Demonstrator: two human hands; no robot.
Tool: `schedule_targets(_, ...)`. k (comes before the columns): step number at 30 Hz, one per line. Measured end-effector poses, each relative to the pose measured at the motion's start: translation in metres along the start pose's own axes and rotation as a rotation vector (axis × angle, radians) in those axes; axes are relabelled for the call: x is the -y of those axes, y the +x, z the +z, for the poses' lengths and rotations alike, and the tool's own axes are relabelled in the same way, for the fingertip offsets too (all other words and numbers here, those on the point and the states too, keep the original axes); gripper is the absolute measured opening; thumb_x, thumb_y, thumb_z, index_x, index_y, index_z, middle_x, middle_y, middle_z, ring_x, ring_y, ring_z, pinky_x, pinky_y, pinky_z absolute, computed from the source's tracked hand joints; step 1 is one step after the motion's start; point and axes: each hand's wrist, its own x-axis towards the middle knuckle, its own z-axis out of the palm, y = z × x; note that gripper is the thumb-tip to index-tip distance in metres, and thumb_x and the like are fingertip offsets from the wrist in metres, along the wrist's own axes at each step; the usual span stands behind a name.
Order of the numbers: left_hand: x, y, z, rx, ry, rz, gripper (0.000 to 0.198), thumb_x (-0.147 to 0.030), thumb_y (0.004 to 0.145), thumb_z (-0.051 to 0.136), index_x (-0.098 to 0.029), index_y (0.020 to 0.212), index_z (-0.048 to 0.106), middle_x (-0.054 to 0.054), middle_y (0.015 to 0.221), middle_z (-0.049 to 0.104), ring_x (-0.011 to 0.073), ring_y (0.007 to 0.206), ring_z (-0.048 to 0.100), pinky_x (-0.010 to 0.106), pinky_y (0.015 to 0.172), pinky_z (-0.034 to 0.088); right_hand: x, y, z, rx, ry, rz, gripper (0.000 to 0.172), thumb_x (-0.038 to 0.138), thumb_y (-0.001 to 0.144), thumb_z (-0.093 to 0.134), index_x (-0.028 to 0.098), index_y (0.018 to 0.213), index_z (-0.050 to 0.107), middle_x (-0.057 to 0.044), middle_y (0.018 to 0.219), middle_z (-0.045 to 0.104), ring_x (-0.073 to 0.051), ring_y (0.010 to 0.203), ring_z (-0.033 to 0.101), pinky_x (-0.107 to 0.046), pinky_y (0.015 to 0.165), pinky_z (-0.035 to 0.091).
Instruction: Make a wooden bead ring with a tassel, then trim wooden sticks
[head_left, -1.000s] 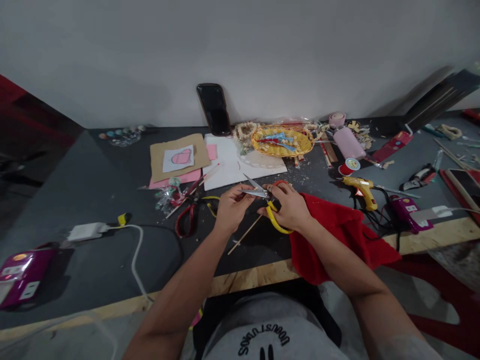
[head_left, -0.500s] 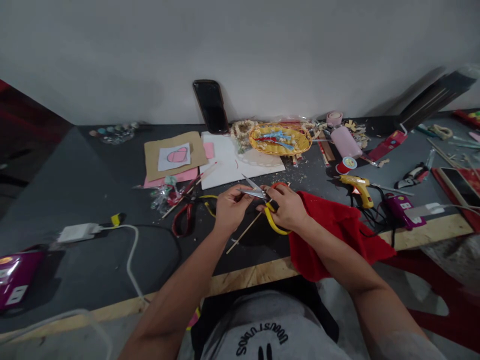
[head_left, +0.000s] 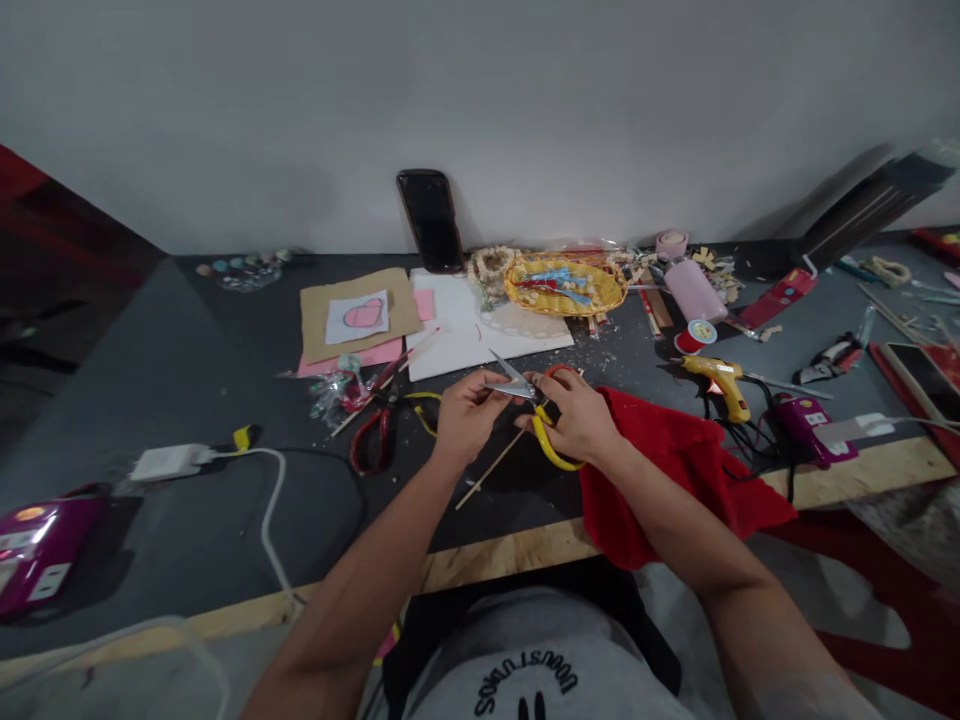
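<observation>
My right hand is closed round the handles of a pair of scissors with yellow and orange grips. The blades stand apart and point left and away from me. My left hand is pinched at the lower blade, and whatever its fingertips hold is too small to name. Below the hands a thin wooden stick lies slanted on the dark table. Red cloth spreads beneath my right wrist and hangs over the front edge.
Behind the hands are a white board, a yellow basket and a phone against the wall. To the right lie a yellow glue gun, a red thread spool and cables. Red-handled scissors and a white charger lie left.
The view has shifted slightly, so everything on the table sits a little further right. Both hands keep nearly the same pose, with the scissor blades still apart.
</observation>
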Motion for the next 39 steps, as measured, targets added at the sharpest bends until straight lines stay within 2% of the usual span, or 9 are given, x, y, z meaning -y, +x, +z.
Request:
schedule_targets(5, -0.0024, 0.0002, -0.0019, 0.060, 0.011, -0.059, 0.011, -0.026, 0.067, 0.071, -0.017, 0.071, 0.066, 0.003, 0.063, 0.072, 0.0145, 0.059, 0.064, 0.022, 0.054, 0.046, -0.0045, -0.0011, 0.0040, -0.002, 0.024, -0.042, 0.064, 0.062, 0.084, 0.059, 0.019, 0.132, 0.058, -0.013, 0.108, 0.061, -0.027, 0.102, 0.058, -0.040, 0.091, 0.051)
schedule_targets(10, -0.0055, 0.0003, -0.0001, 0.060, -0.050, -0.094, 0.015, -0.027, 0.063, 0.074, -0.017, 0.069, 0.064, 0.003, 0.060, 0.070, 0.0147, 0.055, 0.062, 0.023, 0.053, 0.046, -0.0047, -0.0019, 0.0053, 0.005, 0.068, -0.060, 0.062, 0.059, 0.087, 0.058, 0.017, 0.132, 0.058, -0.013, 0.105, 0.062, -0.025, 0.098, 0.060, -0.037, 0.090, 0.052)
schedule_targets(15, -0.0030, -0.0002, 0.0007, 0.048, -0.052, -0.047, 0.020, -0.033, 0.069, 0.076, -0.017, 0.075, 0.065, 0.002, 0.063, 0.069, 0.0147, 0.060, 0.064, 0.024, 0.058, 0.049, -0.0027, -0.0015, 0.0011, 0.041, 0.038, -0.040, 0.062, 0.059, 0.088, 0.056, 0.015, 0.131, 0.058, -0.013, 0.105, 0.065, -0.026, 0.098, 0.063, -0.035, 0.087, 0.052)
schedule_targets(19, 0.0009, -0.0003, 0.0006, 0.041, 0.026, 0.020, 0.023, -0.036, 0.073, 0.074, -0.016, 0.083, 0.067, 0.005, 0.079, 0.073, 0.0171, 0.074, 0.068, 0.027, 0.070, 0.053, -0.0012, -0.0005, -0.0019, 0.040, 0.045, 0.010, 0.059, 0.058, 0.089, 0.056, 0.016, 0.130, 0.059, -0.013, 0.108, 0.067, -0.025, 0.099, 0.064, -0.034, 0.087, 0.053)
schedule_targets(21, 0.0024, 0.0000, 0.0003, 0.017, 0.050, 0.054, 0.022, -0.036, 0.074, 0.073, -0.016, 0.083, 0.068, 0.005, 0.082, 0.074, 0.0173, 0.076, 0.069, 0.027, 0.072, 0.053, -0.0006, -0.0003, -0.0026, 0.033, 0.052, 0.026, 0.058, 0.058, 0.088, 0.057, 0.018, 0.130, 0.059, -0.012, 0.110, 0.066, -0.024, 0.102, 0.064, -0.034, 0.088, 0.052)
schedule_targets(25, 0.0026, 0.0001, -0.0009, -0.003, 0.067, 0.072, 0.017, -0.033, 0.075, 0.072, -0.017, 0.079, 0.067, 0.003, 0.074, 0.073, 0.0153, 0.068, 0.066, 0.024, 0.064, 0.051, -0.0008, 0.0000, -0.0028, 0.027, 0.033, 0.022, 0.060, 0.059, 0.086, 0.060, 0.022, 0.133, 0.057, -0.012, 0.113, 0.064, -0.026, 0.106, 0.061, -0.036, 0.090, 0.052)
schedule_targets(31, -0.0005, -0.0006, -0.0031, 0.061, 0.099, 0.020, 0.012, -0.029, 0.073, 0.071, -0.018, 0.077, 0.069, 0.004, 0.069, 0.073, 0.0154, 0.061, 0.064, 0.023, 0.055, 0.047, -0.0045, 0.0000, -0.0001, 0.015, 0.019, -0.029, 0.063, 0.061, 0.083, 0.062, 0.021, 0.133, 0.058, -0.012, 0.109, 0.061, -0.027, 0.105, 0.058, -0.040, 0.092, 0.051)
schedule_targets(39, -0.0047, -0.0010, -0.0025, 0.096, 0.028, -0.027, 0.012, -0.027, 0.069, 0.073, -0.017, 0.074, 0.068, 0.004, 0.065, 0.072, 0.0151, 0.060, 0.065, 0.023, 0.057, 0.048, -0.0053, -0.0016, 0.0033, 0.021, 0.072, -0.064, 0.060, 0.057, 0.087, 0.059, 0.017, 0.132, 0.058, -0.013, 0.105, 0.062, -0.025, 0.099, 0.060, -0.037, 0.089, 0.052)
